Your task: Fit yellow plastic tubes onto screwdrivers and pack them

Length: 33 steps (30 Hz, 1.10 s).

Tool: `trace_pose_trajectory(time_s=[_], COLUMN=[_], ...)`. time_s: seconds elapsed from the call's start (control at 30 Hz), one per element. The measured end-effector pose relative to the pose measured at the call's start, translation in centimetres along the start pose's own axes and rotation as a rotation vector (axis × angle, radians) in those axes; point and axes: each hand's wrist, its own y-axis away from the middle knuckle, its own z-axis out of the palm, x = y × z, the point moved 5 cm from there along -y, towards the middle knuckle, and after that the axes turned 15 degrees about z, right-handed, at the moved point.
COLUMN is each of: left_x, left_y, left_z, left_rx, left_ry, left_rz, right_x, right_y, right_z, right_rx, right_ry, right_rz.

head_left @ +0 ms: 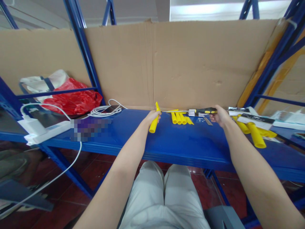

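Note:
My left hand (151, 116) is closed around a yellow plastic handle (154, 123) that stands tilted on the blue shelf (181, 143). My right hand (220, 116) grips the black and yellow handle of a screwdriver (202, 111). Its thin metal shaft runs left and its tip meets the top of the yellow handle. Between my hands lie several more yellow handles (179, 118), some small screws (200, 120) and a small flat metal piece (208, 121).
More yellow handles (256, 135) and white boxes (256, 119) lie at the right. A coiled white cable (105, 110), a red bag (73, 98) and a white power strip (45, 132) sit at the left. Cardboard (190, 63) backs the shelf. Blue rack posts stand on both sides.

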Motion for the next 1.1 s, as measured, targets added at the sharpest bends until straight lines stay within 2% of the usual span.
trace_pose_trajectory(time_s=[0.2, 0.53, 0.73, 0.93, 1.1], left_x=[0.1, 0.0, 0.2, 0.3, -0.1], left_y=[0.0, 0.0, 0.3, 0.4, 0.3], left_z=[0.1, 0.3, 0.5, 0.5, 0.2], left_rx=[-0.005, -0.058, -0.09, -0.092, -0.085], left_ry=[-0.004, -0.022, -0.024, -0.039, -0.057], left_rz=[-0.005, 0.011, 0.006, -0.002, -0.016], right_x=[-0.5, -0.5, -0.7, -0.9, -0.3], right_y=[1.9, 0.4, 0.2, 0.9, -0.4], right_z=[1.1, 0.0, -0.3, -0.1, -1.0], right_rx=[0.07, 0.166, 0.142, 0.185, 0.181], right_ry=[-0.162, -0.383, -0.448, -0.317, -0.104], right_rz=[0.052, -0.003, 0.002, -0.028, -0.068])
